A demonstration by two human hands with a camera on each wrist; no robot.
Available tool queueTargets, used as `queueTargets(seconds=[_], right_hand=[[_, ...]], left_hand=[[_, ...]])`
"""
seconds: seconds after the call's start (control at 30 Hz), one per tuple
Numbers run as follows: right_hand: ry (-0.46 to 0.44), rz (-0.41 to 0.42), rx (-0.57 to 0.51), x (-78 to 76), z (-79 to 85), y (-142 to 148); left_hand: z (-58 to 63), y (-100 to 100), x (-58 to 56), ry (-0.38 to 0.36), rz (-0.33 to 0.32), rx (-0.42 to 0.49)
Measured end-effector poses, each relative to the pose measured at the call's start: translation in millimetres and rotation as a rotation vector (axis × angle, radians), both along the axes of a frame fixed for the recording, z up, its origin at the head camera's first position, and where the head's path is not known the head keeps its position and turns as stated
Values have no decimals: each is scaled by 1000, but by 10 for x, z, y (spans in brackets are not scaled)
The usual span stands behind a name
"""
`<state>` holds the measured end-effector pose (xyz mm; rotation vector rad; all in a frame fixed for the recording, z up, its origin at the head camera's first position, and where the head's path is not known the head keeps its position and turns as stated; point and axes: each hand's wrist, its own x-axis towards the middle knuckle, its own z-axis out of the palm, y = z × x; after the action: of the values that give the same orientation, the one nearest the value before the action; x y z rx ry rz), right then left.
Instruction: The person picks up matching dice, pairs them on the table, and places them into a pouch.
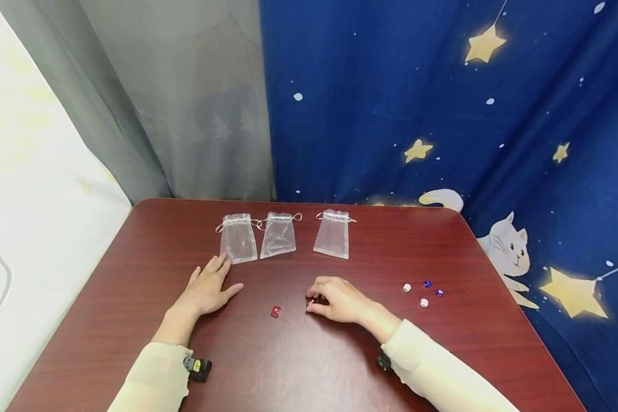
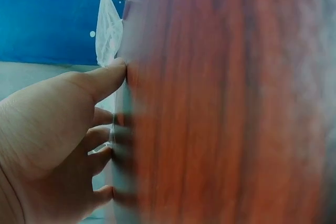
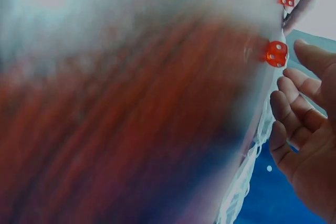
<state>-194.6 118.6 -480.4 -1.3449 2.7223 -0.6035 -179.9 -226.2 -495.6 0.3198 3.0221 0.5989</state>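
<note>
Palm down at the left of the table, my left hand [image 1: 205, 292] has its fingers spread, the fingertips right at the lower edge of the left mesh bag [image 1: 238, 240]. My right hand [image 1: 341, 300] is bent around a red die [image 1: 311, 302] near the middle of the table. In the right wrist view, thumb and forefinger stand apart beside that red die [image 3: 276, 54], a gap showing between them and it. Another red die [image 1: 276, 311] lies to its left, between the two hands.
A middle mesh bag [image 1: 279, 236] and a right mesh bag [image 1: 333, 234] lie flat toward the back with their drawstrings. At right are two white dice [image 1: 424, 302] and two blue dice [image 1: 439, 293]. A curtain [image 1: 371, 114] hangs behind the table [image 1: 309, 366].
</note>
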Motion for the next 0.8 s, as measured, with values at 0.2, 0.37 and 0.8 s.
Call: queueTargets(seconds=[0.2,0.37,0.8], right_hand=[[-22,-43,-103,-23,25,56],[5,-67,-183,-82,74,114],[-22,-149,-528,-231,369,100]], left_hand=[[35,-4,-39,-1,9,11],[112,-8,-135,6,38,64],[242,-84,-686,18,309,97]])
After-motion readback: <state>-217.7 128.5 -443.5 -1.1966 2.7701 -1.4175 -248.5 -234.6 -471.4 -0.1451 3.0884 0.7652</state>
